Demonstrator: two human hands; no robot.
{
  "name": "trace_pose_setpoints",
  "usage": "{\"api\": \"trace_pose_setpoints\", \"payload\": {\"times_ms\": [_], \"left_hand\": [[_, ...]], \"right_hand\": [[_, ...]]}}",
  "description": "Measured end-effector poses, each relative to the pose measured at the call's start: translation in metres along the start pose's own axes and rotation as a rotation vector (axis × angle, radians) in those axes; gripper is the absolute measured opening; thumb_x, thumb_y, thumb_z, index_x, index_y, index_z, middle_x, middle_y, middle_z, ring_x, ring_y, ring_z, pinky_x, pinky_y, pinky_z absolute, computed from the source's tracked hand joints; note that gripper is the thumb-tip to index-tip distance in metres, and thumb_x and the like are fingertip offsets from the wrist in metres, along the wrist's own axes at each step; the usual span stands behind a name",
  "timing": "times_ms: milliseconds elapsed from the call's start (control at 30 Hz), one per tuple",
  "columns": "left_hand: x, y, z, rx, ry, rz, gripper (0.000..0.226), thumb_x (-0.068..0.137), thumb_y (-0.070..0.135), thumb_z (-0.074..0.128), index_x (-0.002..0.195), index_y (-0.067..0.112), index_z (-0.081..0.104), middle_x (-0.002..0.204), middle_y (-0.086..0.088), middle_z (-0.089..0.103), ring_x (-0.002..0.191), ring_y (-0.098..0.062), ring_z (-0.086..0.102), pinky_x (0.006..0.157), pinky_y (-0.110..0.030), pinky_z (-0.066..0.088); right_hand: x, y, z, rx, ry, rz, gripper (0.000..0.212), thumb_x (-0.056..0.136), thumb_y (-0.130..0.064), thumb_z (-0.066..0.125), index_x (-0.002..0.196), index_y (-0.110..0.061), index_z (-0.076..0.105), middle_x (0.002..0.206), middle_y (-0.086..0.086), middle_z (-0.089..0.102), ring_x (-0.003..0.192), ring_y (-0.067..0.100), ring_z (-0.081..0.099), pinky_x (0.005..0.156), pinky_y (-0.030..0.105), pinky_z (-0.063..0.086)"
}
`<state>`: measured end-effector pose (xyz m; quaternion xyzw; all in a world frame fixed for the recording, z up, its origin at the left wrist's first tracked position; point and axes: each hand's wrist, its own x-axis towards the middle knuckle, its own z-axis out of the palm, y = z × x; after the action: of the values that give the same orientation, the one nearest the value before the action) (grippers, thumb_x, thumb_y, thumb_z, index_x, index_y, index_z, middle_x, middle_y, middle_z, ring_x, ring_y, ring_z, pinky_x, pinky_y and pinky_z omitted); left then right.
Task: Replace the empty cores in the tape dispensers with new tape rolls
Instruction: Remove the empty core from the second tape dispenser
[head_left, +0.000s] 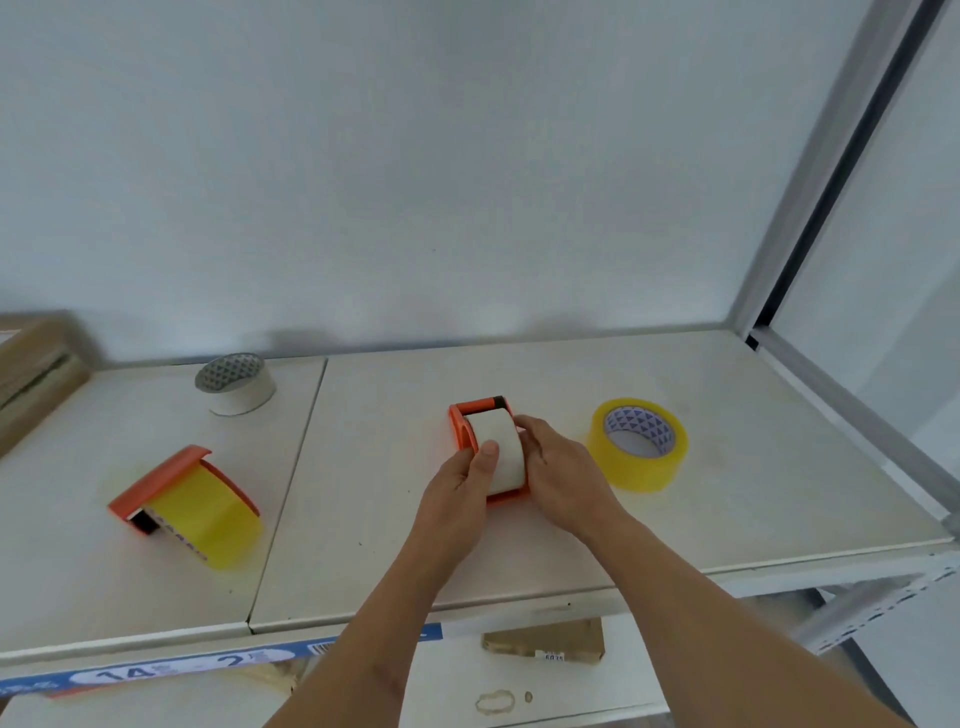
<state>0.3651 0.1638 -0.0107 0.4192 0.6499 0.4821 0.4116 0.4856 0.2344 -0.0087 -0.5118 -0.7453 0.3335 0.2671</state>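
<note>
An orange tape dispenser (459, 426) stands at the middle of the shelf with a white roll or core (500, 441) sitting in it. My left hand (457, 499) grips the roll's near left side, thumb on top. My right hand (563, 475) holds the dispenser's right side. A second orange dispenser (156, 486) lies tilted at the left with a yellow tape roll (208, 519) in it. A loose yellow tape roll (639, 446) lies on its side to the right. A white tape roll (236, 384) rests flat at the back left.
The white shelf board (727, 467) has a seam left of the middle dispenser and a metal upright (810, 182) at the right. A cardboard box (31, 374) stands at the far left. A lower shelf holds a brown packet (545, 640) and a rubber band (496, 701).
</note>
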Motion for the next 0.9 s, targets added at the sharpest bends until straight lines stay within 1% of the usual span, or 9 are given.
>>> {"api": "trace_pose_setpoints", "payload": {"times_ms": [100, 267, 333, 467, 600, 667, 733, 800, 900], "left_hand": [[0.004, -0.004, -0.001, -0.036, 0.003, -0.018, 0.047, 0.099, 0.052, 0.036, 0.123, 0.025, 0.066, 0.117, 0.000, 0.069, 0.105, -0.013, 0.064, 0.088, -0.027, 0.052], [0.007, -0.002, -0.001, -0.090, 0.057, -0.015, 0.040, 0.100, 0.049, 0.035, 0.108, 0.031, 0.069, 0.101, 0.008, 0.074, 0.091, -0.003, 0.068, 0.072, -0.014, 0.052], [0.010, -0.003, 0.000, -0.108, 0.091, -0.014, 0.045, 0.099, 0.052, 0.034, 0.111, 0.027, 0.070, 0.101, 0.005, 0.075, 0.094, -0.009, 0.070, 0.078, -0.021, 0.055], [0.013, 0.006, 0.005, -0.162, 0.140, -0.001, 0.047, 0.099, 0.053, 0.035, 0.107, 0.026, 0.073, 0.098, 0.001, 0.078, 0.093, -0.016, 0.073, 0.085, -0.038, 0.059], [0.016, 0.020, 0.004, -0.206, 0.192, -0.014, 0.042, 0.099, 0.053, 0.036, 0.094, 0.032, 0.073, 0.087, 0.012, 0.078, 0.078, -0.002, 0.072, 0.073, -0.025, 0.056], [0.017, 0.029, 0.004, -0.196, 0.199, -0.024, 0.045, 0.098, 0.056, 0.036, 0.093, 0.033, 0.074, 0.088, 0.010, 0.078, 0.081, -0.006, 0.072, 0.073, -0.026, 0.056], [0.017, 0.035, 0.004, -0.188, 0.191, -0.027, 0.047, 0.098, 0.057, 0.035, 0.087, 0.037, 0.076, 0.087, 0.010, 0.078, 0.082, -0.008, 0.073, 0.077, -0.030, 0.057], [0.016, 0.039, 0.004, -0.190, 0.184, -0.025, 0.050, 0.097, 0.058, 0.033, 0.075, 0.044, 0.075, 0.079, 0.019, 0.076, 0.073, -0.001, 0.071, 0.074, -0.026, 0.055], [0.016, 0.039, 0.004, -0.210, 0.189, -0.015, 0.046, 0.095, 0.061, 0.031, 0.082, 0.040, 0.070, 0.082, 0.015, 0.075, 0.080, -0.005, 0.070, 0.070, -0.022, 0.054]], "right_hand": [[0.006, 0.010, 0.005, 0.040, 0.022, 0.008, 0.035, 0.104, -0.024, 0.035, 0.134, -0.026, 0.053, 0.117, 0.003, 0.071, 0.105, 0.021, 0.064, 0.089, 0.037, 0.050], [0.011, 0.025, 0.008, 0.011, 0.059, -0.079, 0.038, 0.103, -0.023, 0.037, 0.138, -0.027, 0.052, 0.129, -0.005, 0.062, 0.112, 0.014, 0.060, 0.097, 0.037, 0.049], [0.012, 0.032, 0.009, -0.052, 0.068, -0.118, 0.039, 0.101, -0.021, 0.040, 0.137, -0.029, 0.053, 0.130, -0.009, 0.061, 0.115, 0.011, 0.059, 0.096, 0.032, 0.048], [0.006, 0.038, 0.014, -0.128, 0.114, -0.221, 0.040, 0.099, -0.033, 0.037, 0.132, -0.025, 0.059, 0.125, -0.009, 0.063, 0.110, 0.014, 0.060, 0.089, 0.032, 0.051], [0.004, 0.042, 0.020, -0.224, 0.162, -0.293, 0.036, 0.095, -0.029, 0.043, 0.124, -0.021, 0.064, 0.115, -0.007, 0.068, 0.097, 0.021, 0.064, 0.075, 0.038, 0.056], [0.003, 0.041, 0.019, -0.226, 0.190, -0.308, 0.032, 0.097, -0.030, 0.045, 0.121, -0.023, 0.065, 0.105, -0.008, 0.071, 0.090, 0.020, 0.064, 0.070, 0.035, 0.054], [0.002, 0.038, 0.018, -0.161, 0.214, -0.266, 0.032, 0.100, -0.031, 0.044, 0.123, -0.025, 0.064, 0.100, -0.008, 0.071, 0.092, 0.017, 0.063, 0.073, 0.031, 0.050], [0.002, 0.033, 0.014, 0.006, 0.230, -0.182, 0.034, 0.101, -0.036, 0.043, 0.129, -0.027, 0.061, 0.107, -0.009, 0.070, 0.101, 0.013, 0.061, 0.084, 0.029, 0.048], [0.005, 0.017, 0.009, 0.194, 0.196, -0.243, 0.054, 0.092, -0.055, 0.042, 0.136, -0.024, 0.052, 0.120, -0.009, 0.062, 0.110, 0.009, 0.056, 0.093, 0.032, 0.049]]}}
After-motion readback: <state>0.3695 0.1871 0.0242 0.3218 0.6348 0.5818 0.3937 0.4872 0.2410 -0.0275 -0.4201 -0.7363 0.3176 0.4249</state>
